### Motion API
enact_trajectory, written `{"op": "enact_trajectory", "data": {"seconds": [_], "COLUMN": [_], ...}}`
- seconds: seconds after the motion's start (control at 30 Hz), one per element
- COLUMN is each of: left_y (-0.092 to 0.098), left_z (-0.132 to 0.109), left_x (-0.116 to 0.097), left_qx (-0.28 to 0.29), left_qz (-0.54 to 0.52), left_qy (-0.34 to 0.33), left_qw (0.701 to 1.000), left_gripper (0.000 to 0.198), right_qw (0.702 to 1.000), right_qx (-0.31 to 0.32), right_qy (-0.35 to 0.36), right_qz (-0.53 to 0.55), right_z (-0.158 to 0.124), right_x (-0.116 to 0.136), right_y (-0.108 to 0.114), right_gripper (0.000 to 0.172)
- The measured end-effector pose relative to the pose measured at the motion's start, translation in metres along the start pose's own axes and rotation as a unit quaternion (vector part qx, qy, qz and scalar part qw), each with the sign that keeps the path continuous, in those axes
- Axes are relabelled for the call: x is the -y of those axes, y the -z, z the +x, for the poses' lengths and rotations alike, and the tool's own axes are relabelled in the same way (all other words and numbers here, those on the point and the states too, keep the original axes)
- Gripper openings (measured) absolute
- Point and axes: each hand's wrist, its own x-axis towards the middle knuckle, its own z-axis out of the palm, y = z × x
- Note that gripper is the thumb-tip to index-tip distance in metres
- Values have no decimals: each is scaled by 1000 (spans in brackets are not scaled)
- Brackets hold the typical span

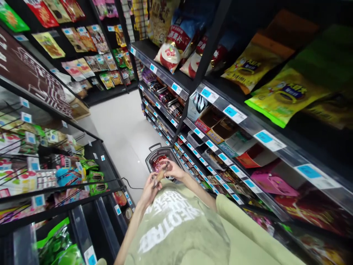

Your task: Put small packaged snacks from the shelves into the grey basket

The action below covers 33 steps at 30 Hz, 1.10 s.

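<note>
Low in the picture, my left hand (149, 189) and my right hand (173, 168) meet in front of my green shirt. Both pinch a small brown, stick-like item (160, 175) between their fingertips. What the item is I cannot tell. Just beyond the hands a dark shopping basket (154, 154) sits on the pale floor, with something red inside it.
I stand in a narrow shop aisle. Black shelves on the right (248, 125) carry snack bags, boxes and blue price tags. Wire racks of packets (41, 173) stand on the left. More racks of bags (91, 55) close off the aisle's far end. A black cable (132, 184) runs over the floor.
</note>
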Motion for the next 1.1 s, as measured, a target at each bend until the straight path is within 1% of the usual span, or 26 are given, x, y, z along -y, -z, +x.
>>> {"op": "enact_trajectory", "data": {"seconds": [0.07,0.1,0.13,0.17,0.27,0.37,0.43,0.5,0.57,0.67,0.73,0.77,0.8,0.83,0.87,0.9,0.93,1.0,1.07,1.1], "left_y": [-1,-1,-2,-1,0,2,4,8,11,14,14,14,14,14,14,14,15,16,16,15], "left_z": [0,0,0,1,2,3,5,8,14,21,23,23,23,22,22,21,21,22,23,23], "left_x": [1,1,2,3,3,2,2,4,6,12,15,16,17,18,19,20,20,22,23,24], "left_qx": [-5,-10,-13,-14,-8,-3,-4,-9,-20,-46,-69,-81,-91,-96,-93,-79,-53,19,90,118], "left_qz": [-14,-26,-41,-56,-87,-104,-119,-118,-92,-32,27,69,123,190,266,343,416,528,593,621], "left_qy": [24,33,40,44,41,33,37,35,0,-64,-90,-109,-138,-170,-204,-237,-267,-312,-341,-348], "left_qw": [1000,999,998,997,995,994,992,992,996,996,993,988,979,962,938,905,867,790,724,692], "left_gripper": [51,53,53,54,54,52,52,49,47,49,46,44,42,39,34,28,23,21,29,34], "right_qw": [995,991,987,985,986,983,983,988,992,994,992,990,989,987,985,985,984,984,981,977], "right_qx": [-85,-119,-140,-145,-132,-150,-160,-148,-124,-84,-80,-89,-105,-122,-136,-147,-153,-159,-164,-173], "right_qy": [-2,-6,-10,-15,-25,-18,-8,1,6,5,3,-3,-13,-28,-44,-58,-69,-78,-83,-89], "right_qz": [-44,-63,-78,-87,-98,-99,-85,-45,9,72,100,107,108,102,91,74,50,-10,-67,-86], "right_z": [6,8,9,9,6,2,1,1,1,0,-3,-5,-7,-10,-13,-16,-20,-28,-35,-38], "right_x": [-3,-5,-6,-7,-2,5,7,7,6,5,4,4,3,2,1,0,-1,-5,-11,-14], "right_y": [-2,-3,-5,-6,-10,-12,-12,-11,-9,-5,-2,0,2,3,5,7,7,8,6,6], "right_gripper": [52,46,43,42,42,43,45,51,58,72,80,80,76,68,58,50,46,46,55,61]}}
